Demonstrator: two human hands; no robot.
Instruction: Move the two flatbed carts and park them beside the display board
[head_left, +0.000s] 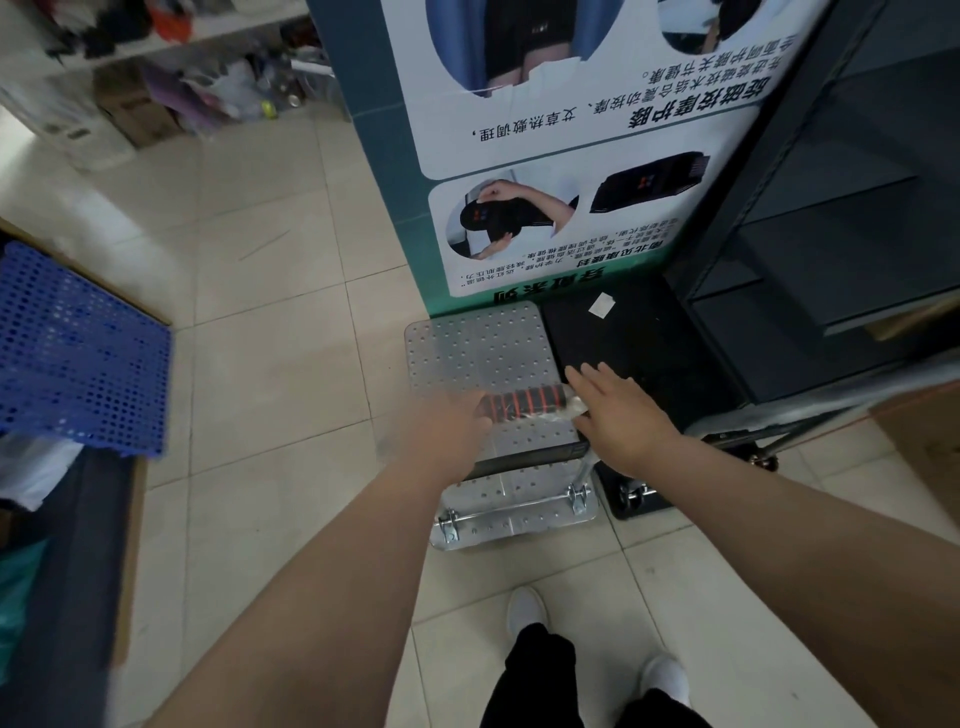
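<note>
A silver flatbed cart (478, 348) with a perforated deck stands on the tiled floor, its front edge against the foot of the display board (561, 156). A black flatbed cart (634, 338) sits right beside it, also against the board. The silver cart's handle has a black grip with red rings (524, 402). My left hand (447, 426), blurred, is at the grip's left end, and whether it holds the grip I cannot tell. My right hand (618, 410) rests with fingers spread over the grip's right end.
A dark metal shelving unit (841, 234) stands right of the board. A blue perforated plastic panel (78, 353) lies at the left over stacked goods. Cluttered shelves (182, 78) fill the far left. A cardboard box (924, 457) sits at the right edge. My feet are below.
</note>
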